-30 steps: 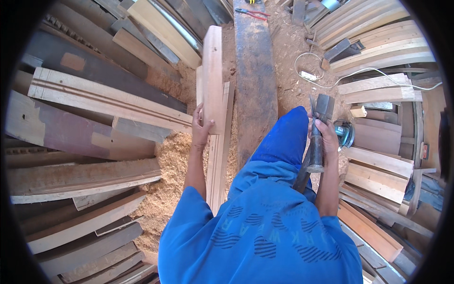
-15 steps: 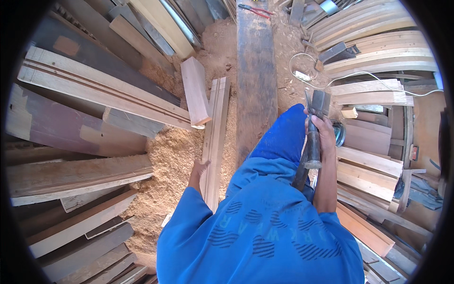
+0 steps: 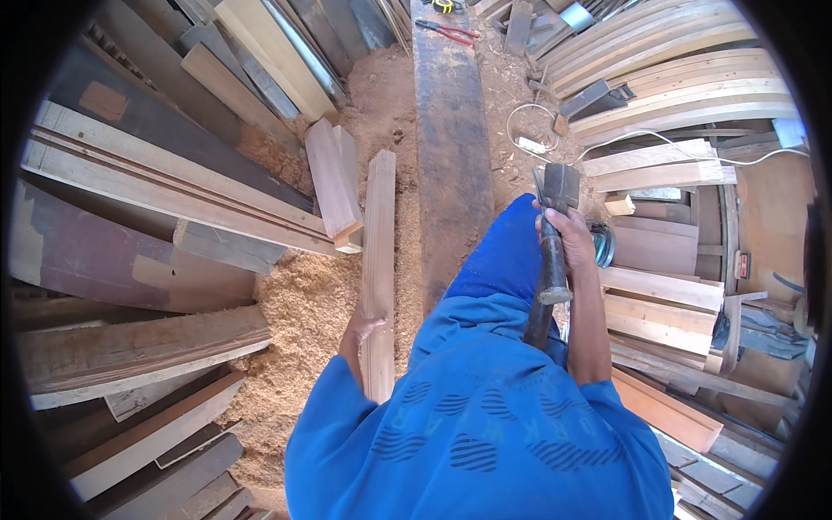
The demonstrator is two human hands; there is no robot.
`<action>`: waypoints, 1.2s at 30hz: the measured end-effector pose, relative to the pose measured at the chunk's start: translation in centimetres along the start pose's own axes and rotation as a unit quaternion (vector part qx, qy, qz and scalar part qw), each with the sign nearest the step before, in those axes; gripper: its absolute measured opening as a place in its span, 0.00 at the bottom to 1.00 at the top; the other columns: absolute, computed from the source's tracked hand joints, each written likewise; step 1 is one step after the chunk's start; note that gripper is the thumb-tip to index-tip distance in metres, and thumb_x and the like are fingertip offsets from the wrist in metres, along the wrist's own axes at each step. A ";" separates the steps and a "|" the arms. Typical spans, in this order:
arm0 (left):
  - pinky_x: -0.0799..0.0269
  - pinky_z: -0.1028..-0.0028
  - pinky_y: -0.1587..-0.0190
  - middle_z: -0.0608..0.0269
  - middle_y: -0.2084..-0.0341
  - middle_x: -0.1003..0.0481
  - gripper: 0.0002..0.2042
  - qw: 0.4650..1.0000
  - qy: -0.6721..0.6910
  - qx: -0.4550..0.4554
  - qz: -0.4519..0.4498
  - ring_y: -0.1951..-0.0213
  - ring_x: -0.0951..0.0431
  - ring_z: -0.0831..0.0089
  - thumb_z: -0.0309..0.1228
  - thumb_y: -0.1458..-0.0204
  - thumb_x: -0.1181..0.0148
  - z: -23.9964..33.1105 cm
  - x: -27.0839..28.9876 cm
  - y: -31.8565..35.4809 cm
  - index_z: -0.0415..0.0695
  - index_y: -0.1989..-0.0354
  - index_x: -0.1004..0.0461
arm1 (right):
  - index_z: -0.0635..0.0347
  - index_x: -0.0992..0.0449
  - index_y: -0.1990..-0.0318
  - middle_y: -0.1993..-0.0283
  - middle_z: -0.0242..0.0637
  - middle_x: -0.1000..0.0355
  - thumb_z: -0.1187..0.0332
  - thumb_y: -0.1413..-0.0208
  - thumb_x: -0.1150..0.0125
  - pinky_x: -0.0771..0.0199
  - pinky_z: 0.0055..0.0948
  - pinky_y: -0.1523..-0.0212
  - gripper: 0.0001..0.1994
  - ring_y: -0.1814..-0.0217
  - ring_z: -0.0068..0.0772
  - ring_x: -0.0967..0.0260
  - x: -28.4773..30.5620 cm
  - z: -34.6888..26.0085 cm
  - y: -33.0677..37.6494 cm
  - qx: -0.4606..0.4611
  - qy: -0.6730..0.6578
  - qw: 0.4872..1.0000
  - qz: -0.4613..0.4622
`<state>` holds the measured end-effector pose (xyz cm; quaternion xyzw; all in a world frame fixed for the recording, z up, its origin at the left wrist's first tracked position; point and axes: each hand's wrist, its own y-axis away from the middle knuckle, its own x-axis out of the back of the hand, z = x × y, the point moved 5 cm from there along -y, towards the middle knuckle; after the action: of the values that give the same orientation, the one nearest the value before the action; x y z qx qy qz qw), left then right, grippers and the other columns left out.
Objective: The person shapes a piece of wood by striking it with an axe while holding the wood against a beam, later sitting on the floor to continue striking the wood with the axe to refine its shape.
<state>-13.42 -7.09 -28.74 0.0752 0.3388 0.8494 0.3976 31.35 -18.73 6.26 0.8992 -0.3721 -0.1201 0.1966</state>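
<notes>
A long squared wooden beam (image 3: 379, 234) stands at a slant to the left of my legs, a plain face showing. My left hand (image 3: 366, 328) is closed around its lower part. In my right hand (image 3: 570, 232), over my right thigh, are a hammer (image 3: 562, 184) and a chisel (image 3: 552, 282) gripped together. The hammer's dark block head is at the top, and the chisel's thin blade points away beside it. The chisel's capped butt end faces me. Beyond the beam, a short squared timber block (image 3: 334, 178) rests beside another piece.
A dark plank (image 3: 452, 156) runs ahead of me, with red-handled pliers (image 3: 446, 33) at its far end. Sawdust (image 3: 299, 303) covers the ground. Stacked boards (image 3: 143, 347) line the left, and more timber (image 3: 667, 303) the right. A white cable (image 3: 659, 139) with a socket block crosses the right side.
My left hand has rolled the beam, so its grooved face no longer shows and a plain face does. The right hand keeps its hold on the hammer and chisel. The view has shifted slightly.
</notes>
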 end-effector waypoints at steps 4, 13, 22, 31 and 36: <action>0.25 0.70 0.48 0.57 0.49 0.24 0.41 0.991 0.119 0.052 0.010 0.50 0.23 0.69 0.32 0.55 0.28 5.7 -1.0 2.0 0.34 0.32 0.41 | 0.70 0.28 0.47 0.69 0.33 0.25 0.62 0.43 0.34 0.28 0.20 0.75 0.22 0.75 0.19 0.31 0.7 0.1 0.2 0.003 -0.042 0.999 0.014; 0.29 0.71 0.43 0.56 0.45 0.26 0.41 0.966 0.243 -0.081 0.032 0.47 0.25 0.69 0.32 0.52 0.34 13.2 -3.8 2.3 0.36 0.29 0.44 | 0.70 0.28 0.47 0.69 0.33 0.25 0.61 0.43 0.33 0.28 0.20 0.76 0.23 0.76 0.19 0.30 1.8 0.3 0.4 0.011 -0.065 0.998 0.015; 0.34 0.64 0.36 0.44 0.38 0.33 0.48 0.944 -0.115 -0.295 0.099 0.40 0.29 0.60 0.33 0.61 0.26 23.0 -7.0 0.4 0.42 0.28 0.43 | 0.69 0.27 0.47 0.69 0.34 0.25 0.61 0.43 0.33 0.27 0.20 0.75 0.23 0.75 0.20 0.29 3.5 0.9 1.9 0.017 -0.105 0.994 0.037; 0.40 0.47 0.38 0.34 0.46 0.33 0.55 0.808 -0.553 -0.122 0.164 0.41 0.37 0.37 0.58 0.63 0.26 31.2 -14.7 -1.3 0.52 0.26 0.48 | 0.71 0.28 0.47 0.69 0.34 0.25 0.62 0.43 0.33 0.27 0.21 0.74 0.23 0.74 0.20 0.30 5.4 1.2 3.1 0.032 -0.135 0.987 0.075; 0.36 0.57 0.37 0.40 0.47 0.27 0.51 0.854 -0.486 -0.150 0.111 0.41 0.30 0.48 0.53 0.61 0.25 29.6 -10.1 -5.3 0.43 0.30 0.42 | 0.71 0.28 0.46 0.68 0.34 0.25 0.62 0.43 0.32 0.26 0.22 0.73 0.24 0.73 0.20 0.29 5.7 2.2 2.4 0.027 -0.155 0.986 0.054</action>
<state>8.43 3.27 -8.27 0.4546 -0.0397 0.7837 0.4214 33.00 -24.92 4.97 0.8530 -0.4495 -0.2370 0.1188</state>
